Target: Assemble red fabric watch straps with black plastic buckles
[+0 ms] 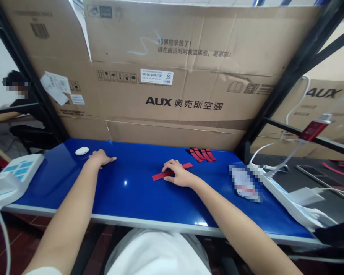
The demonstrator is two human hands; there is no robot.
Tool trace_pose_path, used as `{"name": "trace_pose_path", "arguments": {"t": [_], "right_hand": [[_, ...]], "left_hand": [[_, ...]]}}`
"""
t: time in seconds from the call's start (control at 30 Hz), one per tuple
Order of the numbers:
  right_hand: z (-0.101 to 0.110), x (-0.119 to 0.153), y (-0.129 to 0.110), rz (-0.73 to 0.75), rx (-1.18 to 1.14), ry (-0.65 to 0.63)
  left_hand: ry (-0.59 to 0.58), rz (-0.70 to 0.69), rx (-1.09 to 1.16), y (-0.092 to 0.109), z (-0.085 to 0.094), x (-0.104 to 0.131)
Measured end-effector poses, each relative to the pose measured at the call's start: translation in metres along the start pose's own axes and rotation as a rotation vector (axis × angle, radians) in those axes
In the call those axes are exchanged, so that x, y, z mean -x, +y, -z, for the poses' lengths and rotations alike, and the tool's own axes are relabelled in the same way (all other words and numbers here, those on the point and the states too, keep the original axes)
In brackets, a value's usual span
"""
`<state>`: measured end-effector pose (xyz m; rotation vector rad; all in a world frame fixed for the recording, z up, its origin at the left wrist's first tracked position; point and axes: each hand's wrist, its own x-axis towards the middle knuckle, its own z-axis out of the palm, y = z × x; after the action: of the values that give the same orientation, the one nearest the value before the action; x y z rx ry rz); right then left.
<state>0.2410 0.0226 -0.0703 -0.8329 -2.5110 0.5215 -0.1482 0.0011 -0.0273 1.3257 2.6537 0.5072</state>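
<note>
Red strip (158,176) lay under the right hand (177,173), fingers parted; grip of the left hand (99,157) was unclear.

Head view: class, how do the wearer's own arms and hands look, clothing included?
The left hand and right hand each show an ungloved grip. The left forearm and right forearm are uncovered, with no visible watch, cable or marking. A white sleeve edge shows on the left; none on the right.

right hand (177,174) on the red strip (158,177) | left hand (99,157) way left of strip, something dark (112,157) mostly hidden under it | white oval thingy (81,151) even further left of strip | red-black straps (203,154) behind strip, off right
</note>
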Motion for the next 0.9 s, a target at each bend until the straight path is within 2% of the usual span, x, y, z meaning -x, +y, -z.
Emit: {"name": "trace_pose_path", "arguments": {"t": [0.07,0.17,0.27,0.37,0.53,0.6,0.73,0.8,0.9], "right_hand": [[-0.004,-0.003,-0.001,-0.012,-0.042,-0.01],[-0.004,-0.004,0.0,-0.097,-0.073,0.022],[-0.002,-0.004,0.002,-0.167,-0.116,0.06],[-0.002,-0.005,0.003,-0.125,-0.174,0.08],[-0.004,-0.008,0.0,-0.154,-0.272,0.13],[-0.004,-0.009,-0.001,-0.166,-0.315,0.152],[-0.003,-0.009,-0.003,-0.171,-0.505,0.141],[-0.003,-0.009,-0.004,-0.175,-0.567,0.135],[-0.002,-0.008,-0.006,-0.166,-0.578,0.137]], "left_hand": [[0.011,0.056,-0.177,0.011,-0.003,0.002],[-0.036,-0.003,-0.227,0.021,-0.009,0.005],[-0.112,-0.177,-0.093,0.03,-0.02,0.01],[-0.13,-0.364,0.095,0.044,-0.036,0.021],[-0.203,-0.541,0.421,0.075,-0.055,0.048],[-0.276,-0.579,0.601,0.085,-0.056,0.06],[-0.552,-0.593,0.96,0.099,-0.056,0.083],[-0.647,-0.599,1.035,0.103,-0.057,0.092],[-0.728,-0.633,1.056,0.107,-0.062,0.099]]}}
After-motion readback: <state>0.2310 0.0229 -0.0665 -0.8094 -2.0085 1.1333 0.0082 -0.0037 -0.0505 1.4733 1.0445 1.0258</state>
